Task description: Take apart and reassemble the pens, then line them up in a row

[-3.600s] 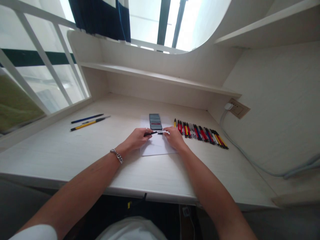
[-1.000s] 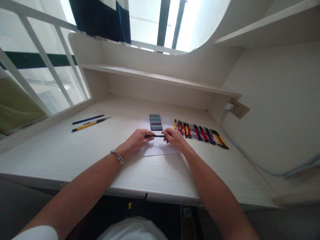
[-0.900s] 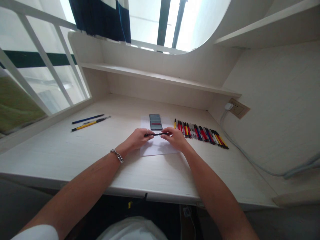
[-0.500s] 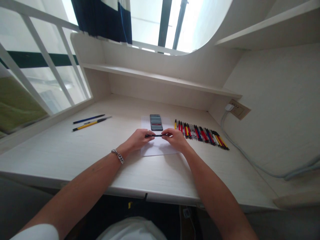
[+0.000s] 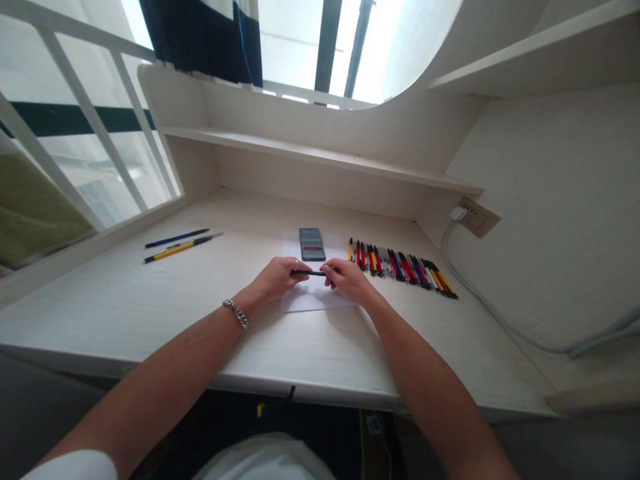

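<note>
A black pen (image 5: 310, 272) lies level between my two hands, just above a white sheet of paper (image 5: 314, 297) on the desk. My left hand (image 5: 276, 278) pinches the pen's left end, and a metal bracelet sits on that wrist. My right hand (image 5: 347, 278) grips the right end with curled fingers. A dark phone (image 5: 311, 243) rests on the paper's far edge, right behind the pen.
A row of several coloured pens (image 5: 400, 266) lies to the right of my hands. A blue pen (image 5: 176, 237) and a yellow pen (image 5: 181, 248) lie far left. A wall socket (image 5: 475, 215) with a plug and cable sits at right. A shelf (image 5: 320, 157) runs behind the desk.
At first the pen was in two separate pieces held tip to tip. Now it is one joined pen held level in both hands, which have barely shifted.
</note>
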Motion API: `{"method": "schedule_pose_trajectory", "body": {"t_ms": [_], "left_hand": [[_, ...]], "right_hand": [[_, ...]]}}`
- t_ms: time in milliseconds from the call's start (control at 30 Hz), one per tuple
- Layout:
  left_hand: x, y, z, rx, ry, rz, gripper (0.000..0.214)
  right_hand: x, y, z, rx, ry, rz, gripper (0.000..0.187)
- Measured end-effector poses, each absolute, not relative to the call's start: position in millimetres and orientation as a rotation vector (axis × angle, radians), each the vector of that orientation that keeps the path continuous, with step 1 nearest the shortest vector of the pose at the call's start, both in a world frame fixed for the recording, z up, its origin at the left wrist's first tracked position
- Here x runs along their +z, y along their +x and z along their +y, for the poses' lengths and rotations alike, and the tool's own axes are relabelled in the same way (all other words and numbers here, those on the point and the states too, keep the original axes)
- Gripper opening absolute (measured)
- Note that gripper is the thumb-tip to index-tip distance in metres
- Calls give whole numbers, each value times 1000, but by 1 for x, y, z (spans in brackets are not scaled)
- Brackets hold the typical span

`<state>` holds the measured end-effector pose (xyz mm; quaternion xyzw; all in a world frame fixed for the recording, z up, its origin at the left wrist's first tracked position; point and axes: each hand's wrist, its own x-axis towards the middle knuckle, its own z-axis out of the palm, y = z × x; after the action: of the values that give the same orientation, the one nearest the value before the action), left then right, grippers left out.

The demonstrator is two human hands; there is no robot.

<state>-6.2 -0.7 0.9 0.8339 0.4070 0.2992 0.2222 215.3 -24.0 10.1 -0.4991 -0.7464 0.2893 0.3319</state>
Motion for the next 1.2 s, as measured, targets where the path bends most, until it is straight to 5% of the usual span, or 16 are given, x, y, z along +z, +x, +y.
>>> {"method": "schedule_pose_trajectory", "body": {"t_ms": [233, 367, 700, 900, 1067, 1200], "left_hand": [[3, -5, -2, 830, 2358, 1147, 22], [9, -3, -5, 824, 2489, 1191, 20], [5, 7, -13, 987, 2339, 1074, 40], [7, -4, -1, 1096, 2218, 1173, 59], [1, -12, 5, 926, 2219, 1228, 37], [2, -12, 3, 855, 2208, 1242, 35]], "right_hand": [[13, 215, -27, 698, -1284, -1986, 11], [16, 216, -29, 756, -1339, -2051, 18], [24, 193, -47, 219, -1421, -2325, 34], [26, 220, -26, 556, -1302, -1867, 15], [27, 240, -12, 936, -1163, -1467, 58], [34, 242, -12, 1116, -1080, -1174, 65]]}}
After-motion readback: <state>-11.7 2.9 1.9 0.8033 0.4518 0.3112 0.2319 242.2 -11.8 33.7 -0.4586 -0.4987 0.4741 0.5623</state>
